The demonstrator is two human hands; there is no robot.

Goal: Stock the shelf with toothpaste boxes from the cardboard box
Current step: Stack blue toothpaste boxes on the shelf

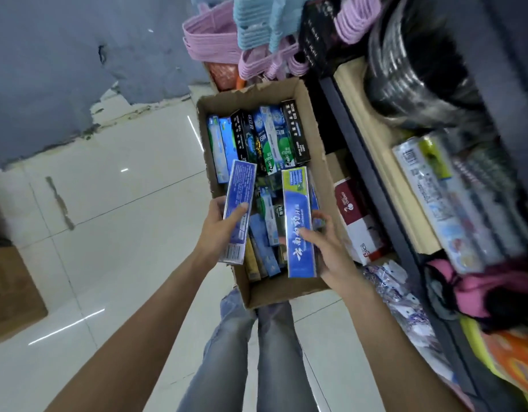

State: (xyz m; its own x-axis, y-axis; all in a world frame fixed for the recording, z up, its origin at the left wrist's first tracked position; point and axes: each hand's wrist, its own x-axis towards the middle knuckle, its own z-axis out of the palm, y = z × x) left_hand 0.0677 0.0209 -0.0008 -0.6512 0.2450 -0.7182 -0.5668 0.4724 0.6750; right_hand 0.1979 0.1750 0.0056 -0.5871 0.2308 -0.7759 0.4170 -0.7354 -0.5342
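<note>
The cardboard box (311,135) sits open on the pale tiled floor (114,209), just beside a dark shelf unit (372,173) on the right. Toothpaste boxes fill it: an upright row (258,138) of blue, green and black packs at the far end, and more packs lying lower at the near end, largely hidden behind the two boxes being held, so their count cannot be told. The shelf's goods are smeared by motion blur and cut off at the right edge; only rough shapes of wrapped packs and a dark coil can be made out.

The left hand (224,230) grips a blue toothpaste box (237,212) with small print facing up, thumb across its face and fingers curled behind, holding it over the carton's left wall. The right hand (328,251) holds a second blue box (299,224) with large white script, thumb pressing its front, fingers wrapped round its right edge, above the near end of the carton. Both forearms reach forward from the bottom of the view, roughly parallel, wrists slightly bent inward. Jeans-clad legs (256,352) stand below. Pink and blue hangers (227,37) pile beyond the carton.
</note>
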